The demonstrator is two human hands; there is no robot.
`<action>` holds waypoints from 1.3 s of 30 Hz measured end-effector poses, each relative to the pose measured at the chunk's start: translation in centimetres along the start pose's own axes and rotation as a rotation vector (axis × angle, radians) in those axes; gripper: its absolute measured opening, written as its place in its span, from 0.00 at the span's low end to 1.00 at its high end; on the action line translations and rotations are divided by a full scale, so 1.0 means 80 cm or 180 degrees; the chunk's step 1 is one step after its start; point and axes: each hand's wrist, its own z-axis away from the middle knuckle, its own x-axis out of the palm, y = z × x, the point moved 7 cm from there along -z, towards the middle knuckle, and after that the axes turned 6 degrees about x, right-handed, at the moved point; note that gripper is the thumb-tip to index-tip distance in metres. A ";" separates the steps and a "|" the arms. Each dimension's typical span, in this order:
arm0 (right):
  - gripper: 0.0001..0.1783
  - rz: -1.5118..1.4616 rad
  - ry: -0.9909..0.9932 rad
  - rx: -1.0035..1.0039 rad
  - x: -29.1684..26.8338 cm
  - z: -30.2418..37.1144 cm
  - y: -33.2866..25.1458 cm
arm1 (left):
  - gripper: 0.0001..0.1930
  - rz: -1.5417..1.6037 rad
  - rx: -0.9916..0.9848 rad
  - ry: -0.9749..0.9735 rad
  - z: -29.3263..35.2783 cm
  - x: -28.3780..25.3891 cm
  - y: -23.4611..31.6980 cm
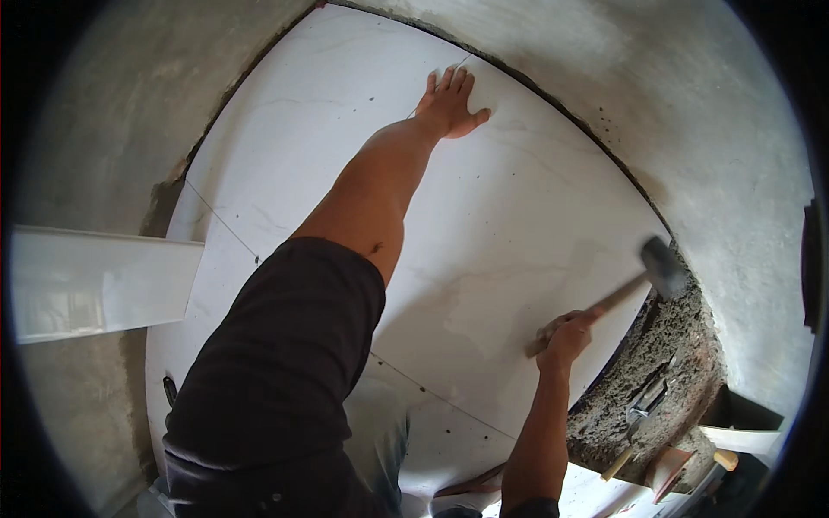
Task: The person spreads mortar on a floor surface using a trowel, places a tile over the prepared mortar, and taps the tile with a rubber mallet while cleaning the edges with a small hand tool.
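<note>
Grey walls (pixel 691 121) are met by a broad pale tile (pixel 527 216), presumably heavy, stiff and brittle, best steadied flat-palmed. Over the tile's right part a mallet (pixel 618 295), likely head-heavy and best held by its handle, is gripped there by the right hand (pixel 566 337), fingers clamped around it, head beyond them; near the tile's far edge the left hand (pixel 449 110) is laid, fingers apart, tile beneath.

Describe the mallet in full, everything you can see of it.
The mallet has a dark, blocky head, blurred and paler at its lower end, on a straight brownish handle that looks wooden. The right hand grips the handle, whose butt pokes out beyond it. The handle slants up and right, putting the head by the white tile's right corner; whether they touch is unclear.
</note>
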 end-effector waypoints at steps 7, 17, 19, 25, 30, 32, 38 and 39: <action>0.34 -0.0337 0.0116 0.0134 0.016 -0.009 -0.004 | 0.42 -0.0011 0.0216 0.0116 -0.042 0.000 -0.002; 0.31 0.0859 -0.0193 0.0270 -0.014 -0.022 -0.049 | 0.43 -0.0077 0.0091 0.0019 -0.011 0.013 -0.003; 0.31 0.0551 -0.0284 0.0159 -0.014 -0.028 -0.026 | 0.43 -0.0143 0.0032 -0.0034 0.008 0.007 -0.011; 0.29 0.0315 -0.0187 0.0166 -0.063 -0.013 -0.040 | 0.43 -0.0103 0.0468 -0.0017 0.107 -0.013 0.002; 0.28 0.0835 -0.0090 0.0197 -0.068 0.001 -0.007 | 0.43 -0.0264 0.0484 -0.0661 0.220 0.001 -0.034; 0.28 0.0707 -0.0018 -0.0443 -0.088 0.002 0.011 | 0.44 -0.0285 0.0457 -0.0717 0.261 0.002 -0.033; 0.32 0.1112 -0.0320 -0.0302 -0.085 0.023 0.002 | 0.39 -0.0073 0.1148 0.0476 0.394 -0.005 -0.067; 0.29 0.1115 -0.0191 -0.0811 -0.098 0.013 0.021 | 0.39 0.0101 0.1133 0.0525 0.413 -0.001 -0.057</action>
